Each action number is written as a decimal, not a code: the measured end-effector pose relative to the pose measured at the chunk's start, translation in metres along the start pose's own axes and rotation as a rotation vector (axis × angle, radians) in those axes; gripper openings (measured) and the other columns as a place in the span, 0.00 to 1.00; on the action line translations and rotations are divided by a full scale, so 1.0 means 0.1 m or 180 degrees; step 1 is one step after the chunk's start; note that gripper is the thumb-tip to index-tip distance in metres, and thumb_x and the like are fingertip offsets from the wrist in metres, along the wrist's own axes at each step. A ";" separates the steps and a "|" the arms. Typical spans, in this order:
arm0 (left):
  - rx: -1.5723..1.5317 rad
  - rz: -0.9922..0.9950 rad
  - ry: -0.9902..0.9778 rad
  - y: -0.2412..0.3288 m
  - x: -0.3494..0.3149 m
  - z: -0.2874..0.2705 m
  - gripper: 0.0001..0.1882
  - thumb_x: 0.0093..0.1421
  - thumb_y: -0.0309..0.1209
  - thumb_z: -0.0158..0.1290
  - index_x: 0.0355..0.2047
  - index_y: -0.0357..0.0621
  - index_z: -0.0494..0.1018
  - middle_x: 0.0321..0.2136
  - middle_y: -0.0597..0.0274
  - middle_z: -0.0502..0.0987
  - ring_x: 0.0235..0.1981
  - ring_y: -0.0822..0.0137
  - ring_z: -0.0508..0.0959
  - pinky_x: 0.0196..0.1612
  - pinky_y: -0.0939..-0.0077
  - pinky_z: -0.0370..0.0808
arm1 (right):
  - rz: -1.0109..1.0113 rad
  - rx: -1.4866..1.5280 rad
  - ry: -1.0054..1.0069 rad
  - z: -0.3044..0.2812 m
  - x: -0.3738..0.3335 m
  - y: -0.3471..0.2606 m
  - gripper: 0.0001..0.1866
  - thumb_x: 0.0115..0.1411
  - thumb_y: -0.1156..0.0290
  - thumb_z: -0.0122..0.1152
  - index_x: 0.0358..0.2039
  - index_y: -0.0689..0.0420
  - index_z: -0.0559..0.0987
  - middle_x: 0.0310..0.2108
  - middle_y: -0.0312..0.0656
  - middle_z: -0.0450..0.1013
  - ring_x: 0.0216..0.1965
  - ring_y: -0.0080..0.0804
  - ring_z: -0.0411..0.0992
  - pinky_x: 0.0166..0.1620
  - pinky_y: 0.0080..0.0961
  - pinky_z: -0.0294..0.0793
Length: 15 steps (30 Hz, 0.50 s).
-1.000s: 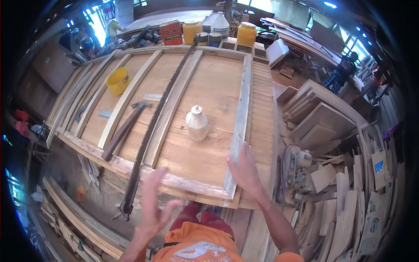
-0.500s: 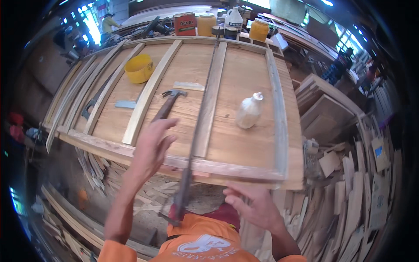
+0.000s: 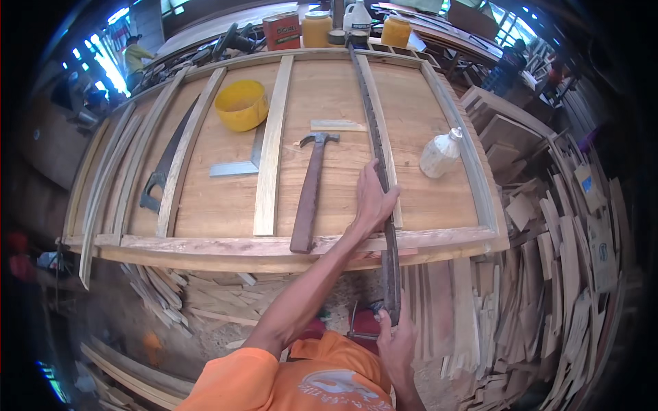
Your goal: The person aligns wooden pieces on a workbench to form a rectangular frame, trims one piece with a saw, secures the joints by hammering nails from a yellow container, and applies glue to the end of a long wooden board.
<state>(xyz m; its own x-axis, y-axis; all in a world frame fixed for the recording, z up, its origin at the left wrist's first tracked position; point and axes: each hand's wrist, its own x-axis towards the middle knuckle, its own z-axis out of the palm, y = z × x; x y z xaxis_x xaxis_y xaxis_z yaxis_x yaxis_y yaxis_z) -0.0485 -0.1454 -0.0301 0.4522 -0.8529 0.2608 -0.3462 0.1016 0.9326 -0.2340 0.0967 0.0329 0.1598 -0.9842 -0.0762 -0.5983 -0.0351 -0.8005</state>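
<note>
bar clamp (image 3: 374,130), left hand (image 3: 374,204) midway, right hand (image 3: 399,341) at near end

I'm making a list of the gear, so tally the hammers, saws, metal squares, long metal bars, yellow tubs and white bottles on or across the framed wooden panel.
Hammer: 1
Saw: 1
Metal square: 1
Long metal bar: 1
Yellow tub: 1
White bottle: 1
Total: 6

Bright daylight openings (image 3: 110,68) at both sides, wood scraps (image 3: 161,291) on dusty floor (image 3: 214,333)
</note>
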 end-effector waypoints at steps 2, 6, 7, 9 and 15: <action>-0.0223 0.0033 0.0092 -0.03 0.00 -0.01 0.41 0.55 0.32 0.64 0.66 0.25 0.61 0.59 0.33 0.70 0.62 0.41 0.72 0.66 0.53 0.69 | 0.0053 -0.0044 0.0194 0.05 -0.02 -0.03 0.33 0.72 0.66 0.61 0.71 0.68 0.64 0.36 0.70 0.77 0.33 0.65 0.78 0.36 0.49 0.76; 0.0145 -0.0118 -0.0185 0.01 -0.05 -0.03 0.40 0.53 0.31 0.61 0.66 0.29 0.64 0.58 0.35 0.71 0.60 0.40 0.70 0.65 0.49 0.66 | 0.0044 -0.0289 0.0231 -0.03 -0.07 -0.06 0.27 0.74 0.64 0.58 0.66 0.69 0.71 0.38 0.72 0.77 0.39 0.67 0.79 0.41 0.53 0.76; 0.0395 0.0036 -0.0031 0.03 -0.06 -0.03 0.39 0.52 0.32 0.61 0.65 0.30 0.66 0.56 0.37 0.72 0.59 0.41 0.70 0.64 0.49 0.66 | 0.0125 -0.0336 0.0326 -0.06 -0.09 -0.06 0.27 0.74 0.64 0.58 0.66 0.69 0.71 0.38 0.72 0.77 0.39 0.67 0.79 0.41 0.53 0.76; 0.0614 0.0241 0.0302 0.08 -0.06 -0.03 0.37 0.52 0.32 0.62 0.62 0.32 0.69 0.55 0.41 0.74 0.60 0.42 0.68 0.63 0.46 0.64 | 0.0238 -0.0417 0.0155 -0.10 -0.11 -0.05 0.25 0.74 0.63 0.57 0.63 0.70 0.74 0.38 0.72 0.77 0.41 0.68 0.78 0.42 0.53 0.76; 0.0661 0.0380 0.0315 0.08 -0.04 -0.04 0.34 0.52 0.35 0.61 0.59 0.30 0.72 0.55 0.40 0.75 0.62 0.42 0.67 0.68 0.47 0.59 | 0.0249 0.0335 0.0475 0.02 -0.39 -0.02 0.42 0.69 0.60 0.67 0.73 0.71 0.59 0.64 0.75 0.67 0.65 0.68 0.69 0.64 0.49 0.70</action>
<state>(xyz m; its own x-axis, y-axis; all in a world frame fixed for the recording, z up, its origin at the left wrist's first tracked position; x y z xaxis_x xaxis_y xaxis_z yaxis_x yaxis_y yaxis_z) -0.0501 -0.1390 -0.0231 0.4726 -0.7860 0.3986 -0.5587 0.0826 0.8252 -0.2368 0.1353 0.0364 -0.0069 -0.9983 -0.0580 -0.5178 0.0532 -0.8539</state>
